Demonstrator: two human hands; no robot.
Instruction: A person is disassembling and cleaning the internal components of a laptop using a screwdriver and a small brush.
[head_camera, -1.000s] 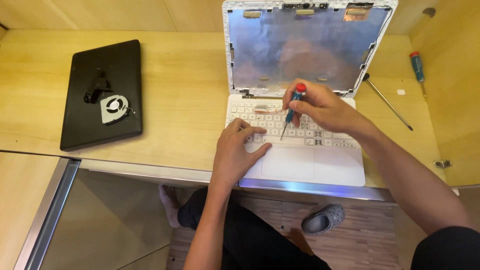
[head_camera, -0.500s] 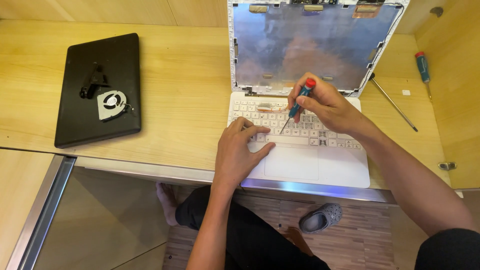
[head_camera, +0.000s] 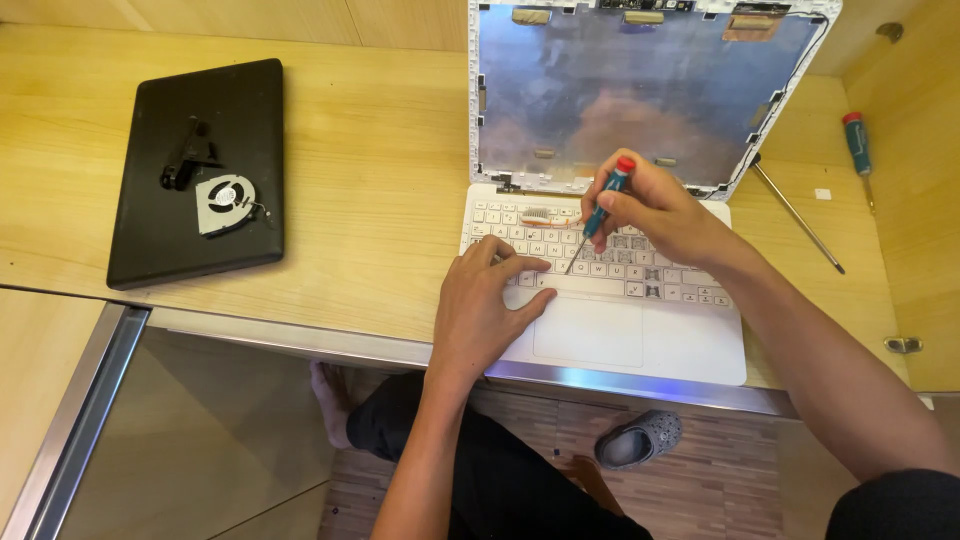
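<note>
Above the keyboard (head_camera: 590, 262) of the white laptop (head_camera: 640, 340), the right hand (head_camera: 650, 210) is closed around a small screwdriver (head_camera: 600, 212), fingers and thumb wrapped on its handle. The tool's long axis runs on a slant: its red cap sits uppermost, away from the person, and the thin metal shaft angles down and toward the left hand (head_camera: 485, 310), the tip at or just over a key in the middle rows; whether it actually touches cannot be told. The handle is teal-blue below the red cap, mostly covered by the gripping fingers.

Just beside the tip, the left hand lies flat on the lower-left part of the keyboard, fingers spread on the keys and thumb near the edge of the touchpad (head_camera: 590, 335); it holds nothing, only presses down. Beyond the grip stands the laptop's lid (head_camera: 640, 95), stripped of its screen, showing a silvery foil back panel with a white frame. Out past the right wrist, on the wooden table (head_camera: 370, 180), lie a long thin metal rod (head_camera: 797, 218) and, farther off, a second screwdriver (head_camera: 857, 150) with a red and teal handle. Well apart on the far side of the left hand rests a black closed laptop (head_camera: 200, 260) with a small cooling fan (head_camera: 225, 203) and a black part (head_camera: 188, 152) on top.
</note>
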